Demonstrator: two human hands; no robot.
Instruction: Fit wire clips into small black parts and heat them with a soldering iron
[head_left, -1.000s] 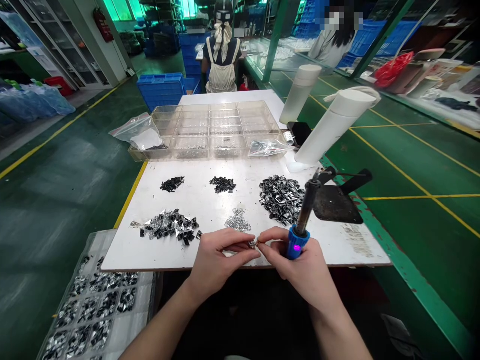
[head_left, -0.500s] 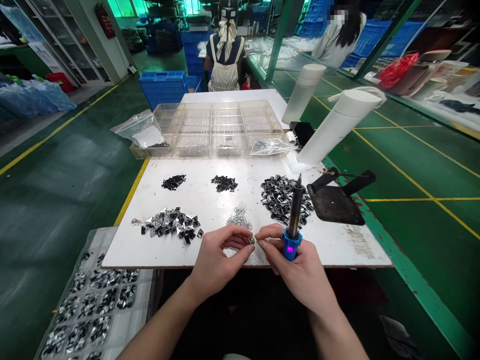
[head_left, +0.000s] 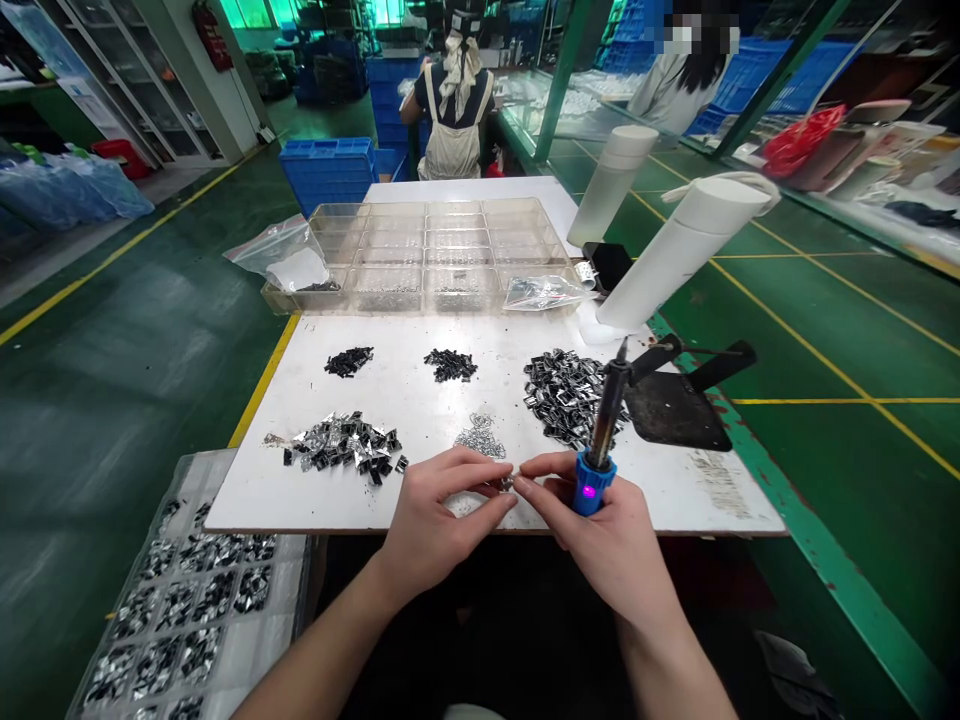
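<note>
My left hand (head_left: 442,510) and my right hand (head_left: 600,535) meet over the front of a white worktable (head_left: 420,405). Between their fingertips is a tiny metal part (head_left: 508,483), pinched by my left hand and too small to make out. My right hand also grips a soldering iron (head_left: 604,435) by its blue handle, with the tip tilted up and away from the part. Just beyond my hands lies a small heap of fine silver wire pieces (head_left: 480,437). Other piles of black and silver pieces (head_left: 566,398) lie farther off.
A foil-and-black pile (head_left: 345,443) and two small black piles (head_left: 349,362) lie on the table. Behind them stand a clear compartment tray (head_left: 420,255) and white tubes (head_left: 682,250). A soldering stand (head_left: 675,412) sits right, a filled blister tray (head_left: 180,605) lower left, and co-workers (head_left: 456,115) farther away.
The soldering iron's tip has swung right from its more upright position half a second ago. My fingers remain on the tiny part, and the view has shifted slightly.
</note>
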